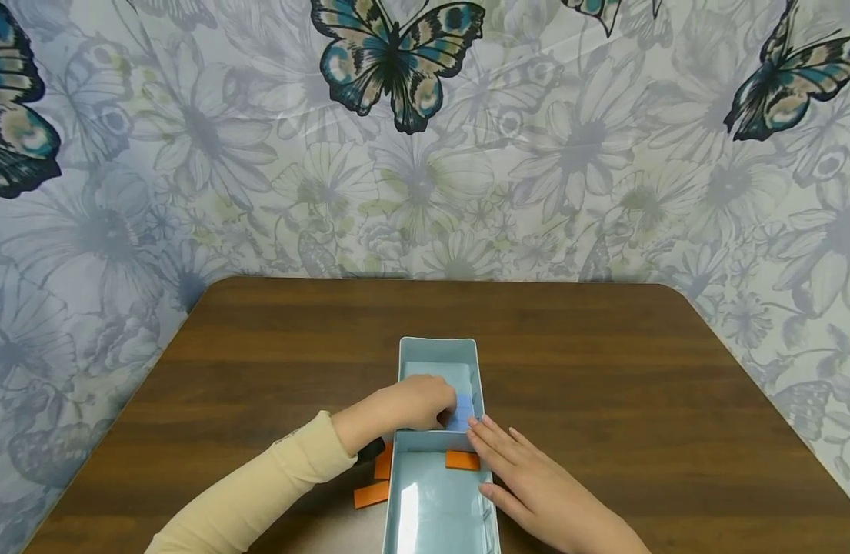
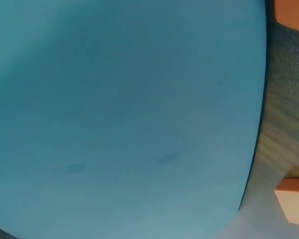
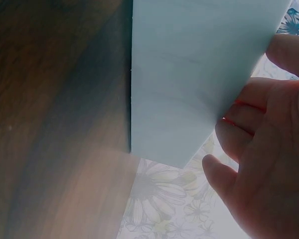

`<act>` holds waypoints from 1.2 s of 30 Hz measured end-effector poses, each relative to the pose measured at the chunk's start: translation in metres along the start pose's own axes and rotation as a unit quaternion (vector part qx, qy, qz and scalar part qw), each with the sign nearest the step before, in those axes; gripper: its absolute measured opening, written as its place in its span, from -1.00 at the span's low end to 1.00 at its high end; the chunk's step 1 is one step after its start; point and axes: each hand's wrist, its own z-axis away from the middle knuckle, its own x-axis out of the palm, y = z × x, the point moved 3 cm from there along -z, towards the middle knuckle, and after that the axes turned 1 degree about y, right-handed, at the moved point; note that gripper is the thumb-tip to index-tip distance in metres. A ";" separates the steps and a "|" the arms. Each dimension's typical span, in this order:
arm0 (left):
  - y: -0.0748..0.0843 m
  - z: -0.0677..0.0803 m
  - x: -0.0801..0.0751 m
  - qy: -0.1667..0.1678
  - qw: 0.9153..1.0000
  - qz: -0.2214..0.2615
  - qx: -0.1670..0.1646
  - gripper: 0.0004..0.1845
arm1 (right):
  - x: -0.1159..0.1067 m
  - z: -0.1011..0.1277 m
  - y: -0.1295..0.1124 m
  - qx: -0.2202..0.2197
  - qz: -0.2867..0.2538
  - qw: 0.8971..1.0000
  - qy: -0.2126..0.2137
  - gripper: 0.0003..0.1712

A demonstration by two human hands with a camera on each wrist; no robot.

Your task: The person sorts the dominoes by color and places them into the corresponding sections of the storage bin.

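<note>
A blue piece (image 1: pixel 461 414) lies in the far compartment of a pale blue tray (image 1: pixel 441 508), beside the left hand (image 1: pixel 425 402), whose fingers curl down inside, though whether they pinch anything cannot be told; the right hand (image 1: pixel 535 481) rests straight fingers on the tray's right wall. The step appears to be handling that piece, and the next move calls for a sure fingertip hold. One orange block (image 1: pixel 462 460) sits in the near compartment, two more orange blocks (image 1: pixel 371 495) lie left on the wooden surface (image 1: pixel 605 369); no writing is readable.
</note>
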 end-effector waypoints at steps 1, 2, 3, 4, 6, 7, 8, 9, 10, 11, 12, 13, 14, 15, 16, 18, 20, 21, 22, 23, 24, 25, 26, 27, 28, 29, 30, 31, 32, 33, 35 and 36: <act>0.000 0.000 0.000 0.001 1.000 0.005 0.003 -0.74 | 0.000 0.000 0.000 0.000 -0.001 1.000 0.000 -0.35; 0.000 -0.001 0.000 0.001 1.000 0.011 0.006 -0.75 | 0.000 0.000 0.000 0.000 0.000 1.000 0.001 -0.35; 0.000 -0.001 0.000 0.005 1.000 0.016 0.010 -0.75 | 0.000 0.001 0.000 0.000 0.002 1.000 0.002 -0.35; 0.000 -0.002 0.000 0.007 1.000 0.020 0.013 -0.75 | 0.000 0.001 0.000 0.000 0.004 1.000 0.004 -0.36; 0.000 -0.003 0.000 0.012 0.999 0.021 0.021 -0.75 | 0.000 0.001 0.000 0.000 0.009 1.000 0.009 -0.36; 0.000 -0.004 0.000 0.015 0.999 0.020 0.024 -0.76 | -0.001 0.001 0.000 0.000 0.012 1.000 0.010 -0.36; 0.000 -0.004 -0.001 0.017 0.999 0.016 0.027 -0.76 | -0.001 0.001 0.000 0.000 0.014 1.000 0.011 -0.36; 0.000 -0.005 -0.001 0.018 0.999 0.014 0.031 -0.77 | -0.001 0.001 0.000 0.000 0.015 1.000 0.012 -0.36; -0.001 -0.005 -0.001 0.018 0.999 0.013 0.035 -0.78 | -0.001 0.000 -0.001 0.001 0.015 1.000 0.012 -0.36; -0.001 -0.005 -0.001 0.018 0.999 0.013 0.038 -0.79 | -0.002 0.000 -0.001 0.001 0.015 1.000 0.012 -0.36; -0.001 -0.005 -0.001 0.018 0.999 0.015 0.042 -0.81 | -0.002 0.000 -0.001 0.001 0.014 1.000 0.013 -0.36; -0.001 -0.005 -0.002 0.018 0.999 0.016 0.045 -0.83 | -0.002 0.000 -0.001 0.001 0.013 1.000 0.013 -0.36; -0.001 -0.004 -0.002 0.018 0.999 0.018 0.048 -0.85 | -0.002 0.000 -0.001 0.000 0.012 1.000 0.014 -0.36; -0.002 -0.003 -0.003 0.019 0.998 0.017 0.049 -0.86 | -0.002 -0.001 -0.001 0.000 0.012 1.000 0.015 -0.36; -0.002 -0.003 -0.004 0.020 0.999 0.016 0.047 -0.87 | -0.002 -0.001 -0.001 -0.002 0.012 1.000 0.015 -0.37; -0.004 -0.001 -0.006 0.031 0.999 0.003 0.040 -0.85 | -0.001 -0.001 -0.001 -0.004 0.012 1.000 0.015 -0.37; -0.005 0.002 -0.009 0.046 0.998 -0.020 0.031 -0.81 | -0.001 -0.001 0.000 -0.005 0.011 1.000 0.016 -0.37; -0.006 0.003 -0.010 0.054 0.998 -0.032 0.028 -0.79 | -0.001 -0.001 0.000 -0.005 0.011 1.000 0.015 -0.37; -0.006 0.004 -0.011 0.061 0.997 -0.041 0.025 -0.77 | 0.000 -0.001 0.000 -0.005 0.010 1.000 0.015 -0.37; -0.007 0.004 -0.011 0.068 0.996 -0.050 0.026 -0.74 | 0.000 -0.001 0.000 -0.006 0.010 1.000 0.015 -0.37; -0.007 0.004 -0.011 0.072 0.996 -0.053 0.027 -0.74 | 0.000 -0.001 0.000 -0.006 0.010 1.000 0.015 -0.37; -0.007 0.004 -0.011 0.074 0.995 -0.055 0.029 -0.74 | 0.001 -0.001 0.000 -0.006 0.010 1.000 0.016 -0.37; -0.007 0.004 -0.010 0.075 0.995 -0.054 0.031 -0.74 | 0.001 -0.001 0.000 -0.006 0.010 1.000 0.016 -0.37; -0.007 0.004 -0.009 0.075 0.995 -0.051 0.032 -0.75 | 0.001 -0.001 0.000 -0.007 0.012 1.000 0.016 -0.37; -0.007 0.004 -0.009 0.075 0.995 -0.048 0.033 -0.76 | 0.001 -0.001 0.000 -0.007 0.014 1.000 0.017 -0.37; -0.007 0.004 -0.008 0.075 0.996 -0.044 0.033 -0.77 | 0.001 -0.001 0.000 -0.007 0.016 1.000 0.017 -0.37; -0.007 0.004 -0.008 0.075 0.996 -0.040 0.032 -0.78 | 0.001 -0.001 0.000 -0.007 0.019 1.000 0.017 -0.37; -0.007 0.005 -0.008 0.075 0.996 -0.039 0.032 -0.79 | 0.001 -0.001 0.000 -0.006 0.018 1.000 0.017 -0.37; -0.007 0.005 -0.009 0.076 0.996 -0.036 0.031 -0.79 | 0.001 -0.001 0.000 -0.007 0.018 1.000 0.017 -0.37; -0.007 0.005 -0.009 0.076 0.996 -0.032 0.030 -0.81 | 0.001 -0.001 0.000 -0.006 0.018 1.000 0.016 -0.37; -0.009 0.008 -0.011 0.080 0.996 -0.023 0.028 -0.85 | 0.001 -0.001 0.000 -0.006 0.014 1.000 0.014 -0.37; -0.010 0.009 -0.012 0.083 0.996 -0.018 0.027 -0.86 | 0.001 -0.001 0.000 -0.006 0.013 1.000 0.013 -0.37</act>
